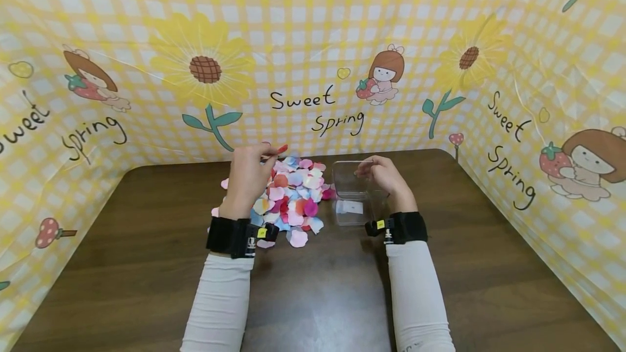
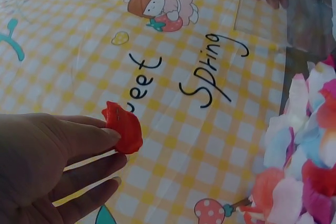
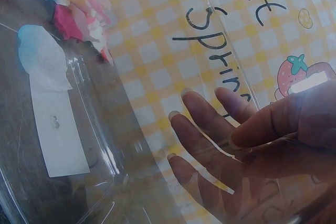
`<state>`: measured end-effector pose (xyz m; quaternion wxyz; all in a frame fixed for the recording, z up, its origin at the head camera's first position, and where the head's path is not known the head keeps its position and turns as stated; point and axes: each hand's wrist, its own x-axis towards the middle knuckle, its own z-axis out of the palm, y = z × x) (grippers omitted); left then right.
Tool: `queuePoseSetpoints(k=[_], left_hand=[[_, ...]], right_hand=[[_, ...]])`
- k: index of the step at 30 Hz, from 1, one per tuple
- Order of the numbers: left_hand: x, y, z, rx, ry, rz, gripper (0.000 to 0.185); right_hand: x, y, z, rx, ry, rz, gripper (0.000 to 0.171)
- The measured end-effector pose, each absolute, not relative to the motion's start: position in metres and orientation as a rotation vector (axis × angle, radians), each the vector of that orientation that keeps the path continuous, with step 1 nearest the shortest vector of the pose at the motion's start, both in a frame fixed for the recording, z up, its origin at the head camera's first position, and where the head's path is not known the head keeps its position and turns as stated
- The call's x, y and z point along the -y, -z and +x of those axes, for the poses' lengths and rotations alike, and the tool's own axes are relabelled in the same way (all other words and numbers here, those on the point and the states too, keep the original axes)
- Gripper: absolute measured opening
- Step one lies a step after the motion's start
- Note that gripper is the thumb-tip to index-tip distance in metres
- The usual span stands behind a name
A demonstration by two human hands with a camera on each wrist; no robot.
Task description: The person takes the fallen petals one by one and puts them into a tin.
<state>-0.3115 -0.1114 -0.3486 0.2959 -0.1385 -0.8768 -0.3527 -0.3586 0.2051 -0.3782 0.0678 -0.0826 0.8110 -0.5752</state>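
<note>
My left hand (image 1: 246, 175) pinches a red petal (image 2: 125, 129) between thumb and fingers, held up above the far side of a heap of mixed-colour petals (image 1: 293, 194). Right of the heap stands a clear plastic box (image 1: 349, 220) with its lid (image 1: 344, 177) raised. A pale blue-and-white petal (image 3: 42, 53) and a white paper slip (image 3: 60, 129) show in the box. At the lid's right side is my right hand (image 1: 383, 175), partly seen through the plastic. Its fingers (image 3: 202, 135) are loosely extended; whether they touch the lid is unclear.
A brown wooden table (image 1: 313, 297) lies under everything. Yellow checked cloth (image 1: 293, 58) walls off its back and both sides, close behind the petals and box. Each wrist wears a black strap (image 1: 227, 237) with a small camera.
</note>
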Motion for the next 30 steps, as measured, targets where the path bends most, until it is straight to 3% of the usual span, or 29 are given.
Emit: queuePoseSetpoints(k=[17,22,30], left_hand=[[0.02,0.365,-0.301,2.377,0.819,-0.92,0.013],[0.028,0.365,-0.303,2.438,0.773,-0.85,0.018],[0.087,0.359,-0.313,2.556,0.817,-0.52,0.02]], right_hand=[[-0.211,0.401,-0.377,-2.482,1.755,-0.25,0.043],[-0.21,0.401,-0.377,-2.481,1.758,-0.256,0.043],[-0.211,0.403,-0.377,-2.507,1.735,-0.247,0.042]])
